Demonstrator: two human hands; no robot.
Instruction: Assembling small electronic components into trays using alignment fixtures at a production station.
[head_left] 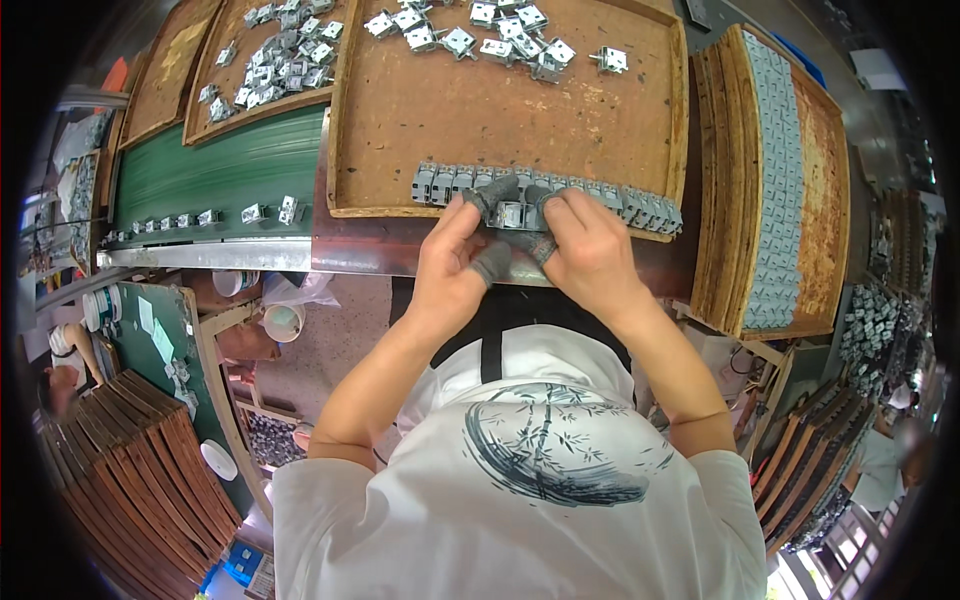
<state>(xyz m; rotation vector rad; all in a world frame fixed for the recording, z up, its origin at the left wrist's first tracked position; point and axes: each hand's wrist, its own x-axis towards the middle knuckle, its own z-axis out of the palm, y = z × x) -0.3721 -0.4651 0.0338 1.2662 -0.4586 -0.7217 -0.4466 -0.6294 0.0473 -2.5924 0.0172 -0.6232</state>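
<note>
A small silvery metal bracket (510, 215) is between my hands at the near edge of a wooden tray. My left hand (450, 265) has its covered fingertip against the bracket's left side, with its thumb lower down and apart from it. My right hand (590, 245) pinches the bracket from the right, thumb beneath. Grey covers wrap the fingertips of both hands. Just behind them, a tight row of similar metal brackets (440, 183) runs along the near side of the wooden tray (400, 120). My fingers hide the row's middle.
Loose brackets (520, 35) lie at the tray's far side. To the left, a green conveyor belt (220, 180) carries spaced brackets, below another tray with a heap of brackets (290, 60). Stacked trays (725, 180) stand at right, the top one partly filled. A person (75, 350) is at far left.
</note>
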